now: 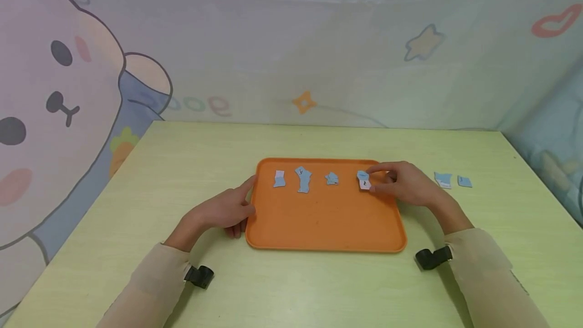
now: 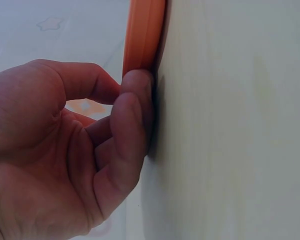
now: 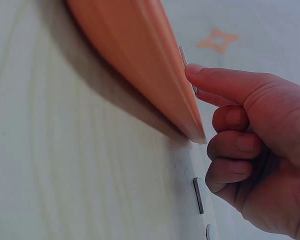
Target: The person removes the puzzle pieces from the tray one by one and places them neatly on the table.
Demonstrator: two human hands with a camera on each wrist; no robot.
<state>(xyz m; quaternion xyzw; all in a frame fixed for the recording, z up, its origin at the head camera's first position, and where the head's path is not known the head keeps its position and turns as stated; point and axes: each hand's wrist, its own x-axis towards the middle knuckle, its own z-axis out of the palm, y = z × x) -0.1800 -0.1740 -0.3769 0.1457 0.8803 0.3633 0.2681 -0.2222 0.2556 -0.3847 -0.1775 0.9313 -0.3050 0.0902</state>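
Note:
An orange tray (image 1: 319, 232) lies on the table. My left hand (image 1: 230, 209) holds its left rim, with bent fingers against the edge in the left wrist view. Thumb and index finger of my right hand (image 1: 405, 183) pinch a small flat blue-and-white puzzle piece (image 1: 364, 185) with a dark mark, at the tray's upper right. Seen from the right wrist, the thin piece (image 3: 182, 56) is edge-on beside the thumb, the other fingers curled in. Further left on the tray lie three more pieces: a small one (image 1: 332, 179), a tall one (image 1: 303, 180) and a blue-and-pale one (image 1: 279, 178).
Right of the tray, two more puzzle pieces lie on the pale wooden table (image 1: 300, 292): a blue-and-white one (image 1: 443, 180) and a blue one (image 1: 464, 181). A patterned cloth (image 1: 255, 39) hangs behind the table. Small black cameras sit on both wrists.

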